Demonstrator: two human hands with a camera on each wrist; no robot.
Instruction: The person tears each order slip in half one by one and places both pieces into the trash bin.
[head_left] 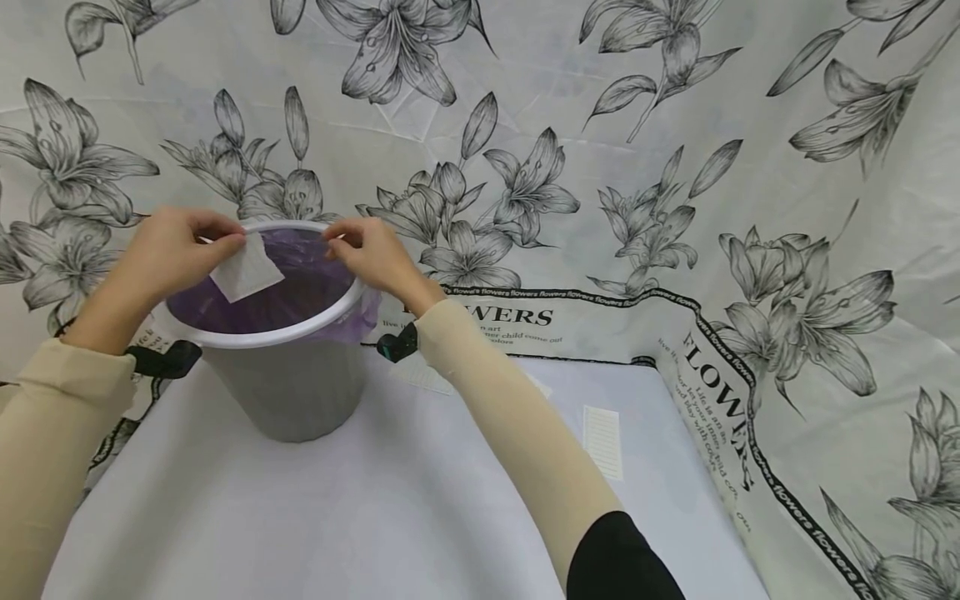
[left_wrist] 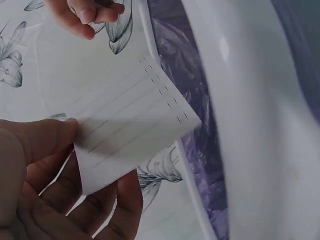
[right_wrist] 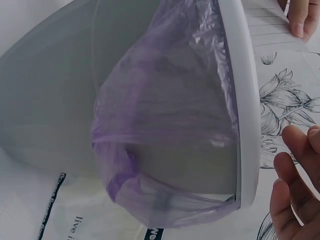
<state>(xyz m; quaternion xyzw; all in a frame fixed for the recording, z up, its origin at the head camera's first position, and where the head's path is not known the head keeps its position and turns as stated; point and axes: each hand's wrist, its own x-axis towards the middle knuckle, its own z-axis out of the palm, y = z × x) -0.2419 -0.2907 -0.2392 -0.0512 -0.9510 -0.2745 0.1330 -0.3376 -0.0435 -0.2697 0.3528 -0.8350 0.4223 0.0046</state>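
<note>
My left hand (head_left: 176,250) pinches a small piece of lined paper (head_left: 247,273) between thumb and fingers, over the mouth of a grey bin (head_left: 288,396). Printed lines and a row of dashes along one edge show on the paper in the left wrist view. A purple plastic liner (right_wrist: 175,100) covers the inside of the bin and hangs over the outside below its white rim (head_left: 247,340). Across the opening, my right hand (head_left: 375,254) hovers by the far right part of the rim. Its fingers (right_wrist: 295,165) are loosely bent, with nothing in them.
The bin stands at the left of a white-covered table (head_left: 337,517). A lined paper slip (head_left: 602,442) lies on the right side of the table, and another paper (head_left: 423,375) lies behind the right forearm. Flower-printed cloth (head_left: 525,192) hangs behind and along the sides.
</note>
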